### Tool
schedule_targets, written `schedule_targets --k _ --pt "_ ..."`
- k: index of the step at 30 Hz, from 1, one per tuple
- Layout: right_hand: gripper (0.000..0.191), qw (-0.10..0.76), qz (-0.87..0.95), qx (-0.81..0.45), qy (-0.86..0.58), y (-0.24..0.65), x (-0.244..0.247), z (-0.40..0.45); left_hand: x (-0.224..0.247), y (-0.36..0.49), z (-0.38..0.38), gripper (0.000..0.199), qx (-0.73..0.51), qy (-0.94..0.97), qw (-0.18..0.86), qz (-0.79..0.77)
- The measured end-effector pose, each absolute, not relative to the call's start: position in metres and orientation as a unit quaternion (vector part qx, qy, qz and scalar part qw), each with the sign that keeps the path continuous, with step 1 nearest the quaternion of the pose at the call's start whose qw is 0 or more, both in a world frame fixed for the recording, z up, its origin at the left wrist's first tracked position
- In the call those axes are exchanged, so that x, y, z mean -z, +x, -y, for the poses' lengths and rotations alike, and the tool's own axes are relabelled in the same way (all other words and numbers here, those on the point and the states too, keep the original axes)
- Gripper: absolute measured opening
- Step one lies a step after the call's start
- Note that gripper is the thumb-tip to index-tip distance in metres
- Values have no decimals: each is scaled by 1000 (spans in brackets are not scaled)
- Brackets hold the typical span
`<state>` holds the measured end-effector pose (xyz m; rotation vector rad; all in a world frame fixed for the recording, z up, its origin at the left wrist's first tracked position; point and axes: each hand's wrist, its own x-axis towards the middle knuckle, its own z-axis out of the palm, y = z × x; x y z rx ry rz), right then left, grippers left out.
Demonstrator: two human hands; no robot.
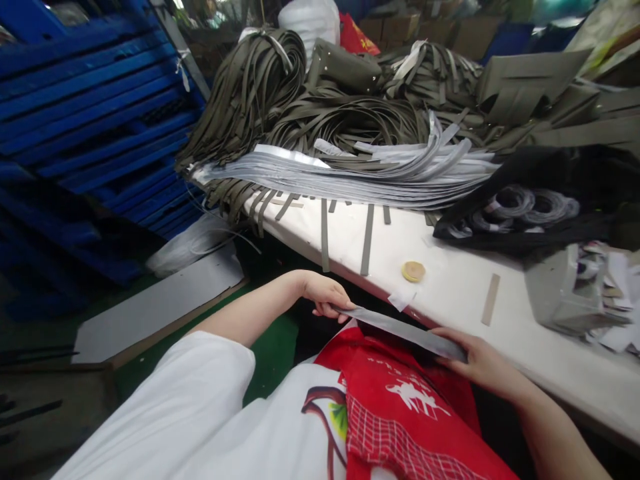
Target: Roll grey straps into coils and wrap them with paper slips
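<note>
Grey strip (400,327) is held up just off the table's (455,287) front edge, above the red apron (400,393); touching apron or not, can't tell. Left hand (327,295) pinches one end, fingers curled in, thumb against it. Right hand (473,360) is partly closed on the other end, thumb and fingers on opposite long edges. Strip runs nearly straight between them.

Handling, judged: light, thin, bendy but springy along its length; smooth face, maybe a bit slippery; not fragile, could crease. Best hold: both ends, by the edges, lightly taut.

Around: pale strip stack (310,175) across the middle of the table, dark straps (250,90) heaped behind. Two narrow strips (367,240) reach the front edge near left hand, could snag. Tape roll (413,271) and paper scrap (401,299) near the same edge. Short strip (491,300) lies further right, then bin (553,287). Wire coils (533,205) on black bag (600,177) toward the right end.
</note>
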<state>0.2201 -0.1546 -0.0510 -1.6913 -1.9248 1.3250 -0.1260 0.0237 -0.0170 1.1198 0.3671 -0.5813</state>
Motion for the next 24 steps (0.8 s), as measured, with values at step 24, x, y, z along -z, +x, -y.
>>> schedule_targets --k 24 --pt "59 342 577 -593 -446 121 4 139 -59 -6 -17 29 -436 623 607 -232"
